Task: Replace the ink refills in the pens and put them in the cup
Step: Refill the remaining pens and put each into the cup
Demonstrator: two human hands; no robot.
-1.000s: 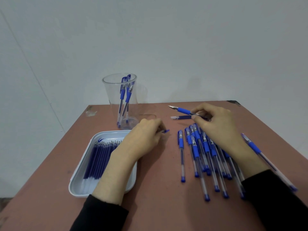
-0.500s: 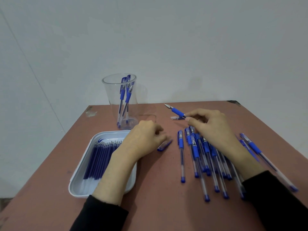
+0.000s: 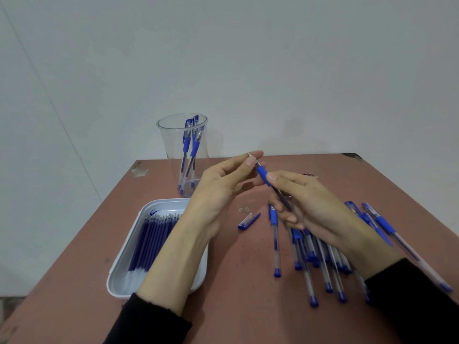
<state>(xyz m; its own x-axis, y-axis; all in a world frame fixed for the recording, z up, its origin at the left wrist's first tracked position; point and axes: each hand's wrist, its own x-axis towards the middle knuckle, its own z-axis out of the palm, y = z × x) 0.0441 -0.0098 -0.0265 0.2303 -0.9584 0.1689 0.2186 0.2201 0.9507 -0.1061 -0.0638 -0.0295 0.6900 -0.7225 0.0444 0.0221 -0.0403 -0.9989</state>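
Observation:
Above the table's middle I hold one blue pen (image 3: 263, 175) with both hands. My right hand (image 3: 308, 207) grips its barrel, and my left hand (image 3: 223, 184) pinches its metal tip between thumb and forefinger. The pen's cap (image 3: 248, 221) lies on the table below. A clear plastic cup (image 3: 185, 155) at the back holds several pens. A white tray (image 3: 131, 259) of blue refills (image 3: 151, 242) sits at the left, partly hidden by my left forearm. Several capped pens (image 3: 318, 259) lie spread out under my right wrist.
The brown table (image 3: 236, 306) ends at a white wall behind the cup. A small clear scrap (image 3: 244, 210) lies near the cap. More pens (image 3: 387, 229) reach toward the table's right edge. One loose piece (image 3: 308, 174) lies far behind my right hand.
Both hands rose off the table. My left hand let the cap go onto the table and came up to pinch the tip of the pen that my right hand lifted.

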